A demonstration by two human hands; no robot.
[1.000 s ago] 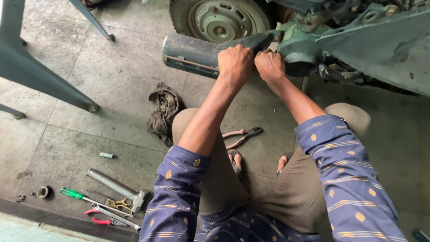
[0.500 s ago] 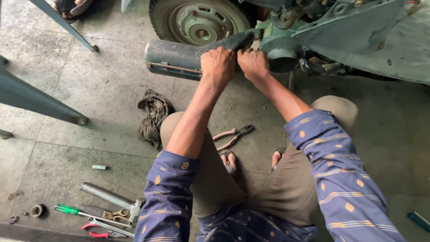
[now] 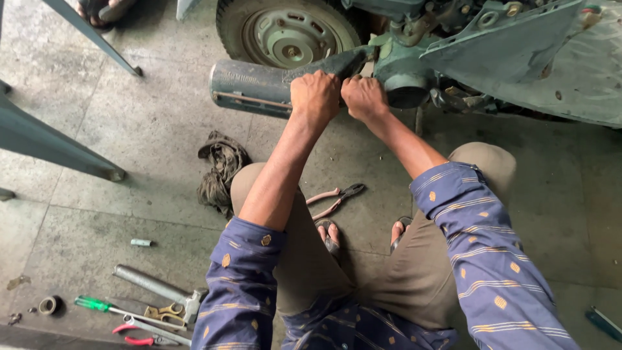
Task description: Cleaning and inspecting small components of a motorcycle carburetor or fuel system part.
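Your left hand (image 3: 315,96) is clenched around the dark neck of the scooter's exhaust muffler (image 3: 259,85), right where the grey cylinder narrows toward the engine. Your right hand (image 3: 364,97) is closed on the same neck just beside it, knuckles almost touching the left ones. Both grips are wrapped tight on the pipe; neither is released. The muffler lies roughly level, just off the concrete floor (image 3: 149,129), its free end pointing to your left, directly below the rear wheel (image 3: 285,29). The grey-green scooter body panel (image 3: 518,52) stretches off to your right.

You are squatting, knees wide, sandalled feet (image 3: 330,234) planted under you. Pink-handled pliers (image 3: 335,198) lie on the floor between your knees, just ahead of your left foot. A crumpled dark rag (image 3: 220,170) sits beside your left knee. Further to your left, near your elbow, lie a metal tube tool (image 3: 155,286), a green-handled screwdriver (image 3: 97,304) and red-handled pliers (image 3: 139,334), close together. A small roll of tape (image 3: 48,304) rests well apart from them, nearer the edge of the view.
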